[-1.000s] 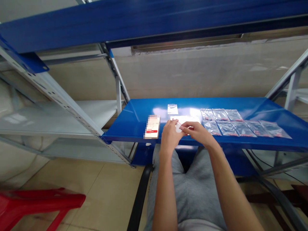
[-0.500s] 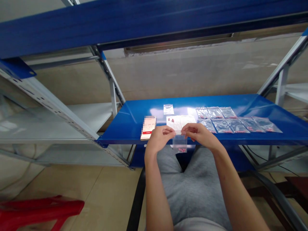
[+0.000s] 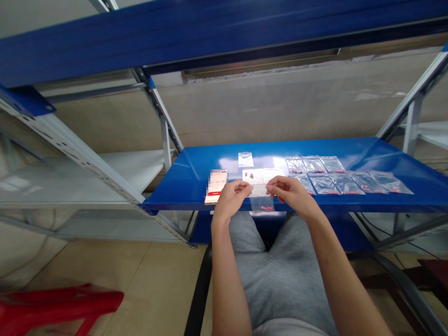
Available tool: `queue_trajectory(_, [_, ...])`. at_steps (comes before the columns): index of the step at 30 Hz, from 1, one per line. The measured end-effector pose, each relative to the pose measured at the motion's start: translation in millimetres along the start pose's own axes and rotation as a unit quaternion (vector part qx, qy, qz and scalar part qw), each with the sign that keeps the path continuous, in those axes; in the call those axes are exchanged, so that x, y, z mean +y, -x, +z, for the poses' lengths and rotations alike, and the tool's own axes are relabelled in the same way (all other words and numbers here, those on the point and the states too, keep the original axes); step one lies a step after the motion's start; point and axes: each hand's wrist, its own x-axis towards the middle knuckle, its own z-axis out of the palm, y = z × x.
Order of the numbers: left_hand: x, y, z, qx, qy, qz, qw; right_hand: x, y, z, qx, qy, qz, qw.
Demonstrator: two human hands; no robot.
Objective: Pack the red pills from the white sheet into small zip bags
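Between my hands hangs a small clear zip bag (image 3: 262, 200) with several small red pieces at its bottom. My left hand (image 3: 233, 196) pinches the bag's upper left edge, and my right hand (image 3: 290, 191) pinches its upper right edge. The bag's top strip runs roughly level between the fingertips, at the front edge of the blue shelf. Just behind it lies a white sheet (image 3: 262, 175), partly hidden by the hands, with a few small dark red pieces (image 3: 251, 176) on its left part.
A phone (image 3: 217, 184) showing a timer lies left of my left hand. Another small clear bag (image 3: 245, 159) is farther back. Several filled zip bags (image 3: 346, 183) lie in two rows on the right of the blue shelf (image 3: 210, 156). A red stool (image 3: 63, 303) stands lower left.
The bag has risen slightly and tilted, so its top strip with a reddish line now shows between my hands. My fingertips are a little farther apart.
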Motion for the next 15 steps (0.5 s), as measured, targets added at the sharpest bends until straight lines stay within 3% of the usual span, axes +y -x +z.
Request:
queue_trajectory(5, [-1,0,0,-0.009,-0.012,0.017,1.000,3,-1,2,0.018,-0.006,0.003,1.000])
queue_trajectory(11, [-4,-2,2,0.024,-0.041,0.046,0.998,7,-4,6,0.066,-0.014,-0.023,0.997])
queue_trajectory(15, [0,-3,5,0.058,-0.038,0.050,0.996,3,-3,11,0.071,-0.033,-0.004,0.997])
